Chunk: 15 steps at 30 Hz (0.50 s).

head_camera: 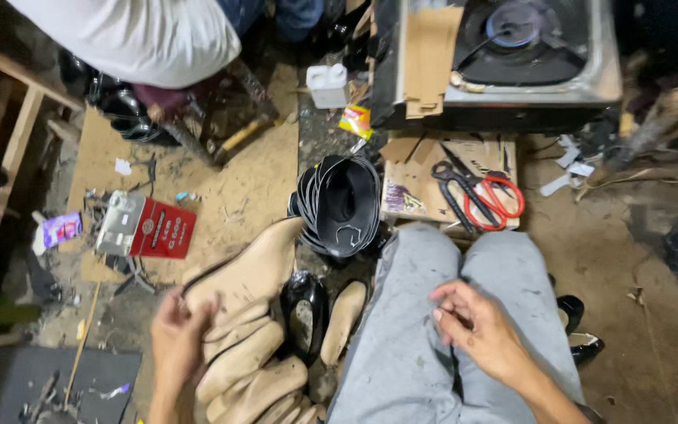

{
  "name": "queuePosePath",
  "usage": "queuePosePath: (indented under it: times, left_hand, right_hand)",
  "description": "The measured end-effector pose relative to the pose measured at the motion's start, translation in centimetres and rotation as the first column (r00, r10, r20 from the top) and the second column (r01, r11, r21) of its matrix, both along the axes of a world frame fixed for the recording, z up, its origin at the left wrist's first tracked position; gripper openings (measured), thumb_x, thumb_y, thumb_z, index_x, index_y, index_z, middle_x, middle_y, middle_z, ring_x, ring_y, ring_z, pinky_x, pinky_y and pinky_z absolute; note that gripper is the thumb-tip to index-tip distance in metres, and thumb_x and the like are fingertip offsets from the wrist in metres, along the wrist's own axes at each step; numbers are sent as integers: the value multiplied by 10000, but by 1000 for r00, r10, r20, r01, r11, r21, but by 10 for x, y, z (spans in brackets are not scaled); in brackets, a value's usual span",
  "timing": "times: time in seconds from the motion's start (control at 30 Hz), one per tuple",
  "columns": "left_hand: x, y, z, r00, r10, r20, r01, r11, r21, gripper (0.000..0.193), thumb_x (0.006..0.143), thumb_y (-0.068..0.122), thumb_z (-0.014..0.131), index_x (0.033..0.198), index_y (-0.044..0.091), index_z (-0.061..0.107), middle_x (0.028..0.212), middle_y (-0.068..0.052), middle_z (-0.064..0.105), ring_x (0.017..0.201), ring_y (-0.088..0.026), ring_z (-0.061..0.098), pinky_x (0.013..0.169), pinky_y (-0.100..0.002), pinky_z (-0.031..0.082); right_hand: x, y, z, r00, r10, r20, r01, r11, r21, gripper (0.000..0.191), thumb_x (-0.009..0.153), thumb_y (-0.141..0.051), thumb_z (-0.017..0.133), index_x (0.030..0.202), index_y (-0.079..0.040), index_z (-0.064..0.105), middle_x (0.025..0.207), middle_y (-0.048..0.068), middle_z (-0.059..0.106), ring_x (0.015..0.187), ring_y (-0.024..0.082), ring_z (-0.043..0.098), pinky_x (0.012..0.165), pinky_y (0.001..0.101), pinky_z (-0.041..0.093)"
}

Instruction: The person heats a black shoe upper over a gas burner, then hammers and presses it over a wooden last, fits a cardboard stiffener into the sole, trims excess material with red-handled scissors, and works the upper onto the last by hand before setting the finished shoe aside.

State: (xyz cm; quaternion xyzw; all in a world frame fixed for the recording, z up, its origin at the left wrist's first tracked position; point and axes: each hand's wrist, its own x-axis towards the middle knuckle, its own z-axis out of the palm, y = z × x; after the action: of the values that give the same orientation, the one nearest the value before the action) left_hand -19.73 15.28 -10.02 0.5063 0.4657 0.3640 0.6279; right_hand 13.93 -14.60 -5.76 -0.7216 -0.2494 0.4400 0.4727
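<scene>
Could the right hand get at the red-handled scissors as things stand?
Probably yes: the right hand rests empty on the grey trouser leg, and the red-handled scissors lie uncovered on the board just beyond the knees, nothing between.

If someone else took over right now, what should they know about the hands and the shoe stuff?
Left hand: fingers touch the top tan sole piece of a stack on the floor.
Right hand: empty, fingers curled, resting on the grey trousers.
Nearby: a black shoe beside the stack, a black roll behind it, scissors on cardboard.
Done: the pieces are stacked.
Left: nothing has been lifted.
</scene>
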Motion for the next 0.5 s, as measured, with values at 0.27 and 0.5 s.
queuePosePath:
  times: [0.27, 0.5]
  left_hand:
    - [105, -130, 11, 858, -130, 497, 435, 698, -569, 405, 913, 128, 701, 1291, 73, 567, 1222, -102, 656, 1106, -245, 619, 938, -443, 507]
    - [192, -151, 87, 786, -216, -579, 577, 592, 563, 347, 1000, 166, 680, 1331, 83, 623, 1431, -232, 624, 1329, -351, 565, 1091, -472, 454]
  right_hand:
    - [18, -35, 46, 960, -164, -227, 269, 768, 582, 618, 897, -137, 743, 1427, -116, 426, 1278, 51, 652, 1136, 113, 663, 966, 256, 531]
    - [23, -79, 22, 813, -557, -171, 569, 696, 438, 369, 947, -134, 703, 1271, 9, 598, 1095, 87, 730, 919, 137, 696, 794, 302, 563]
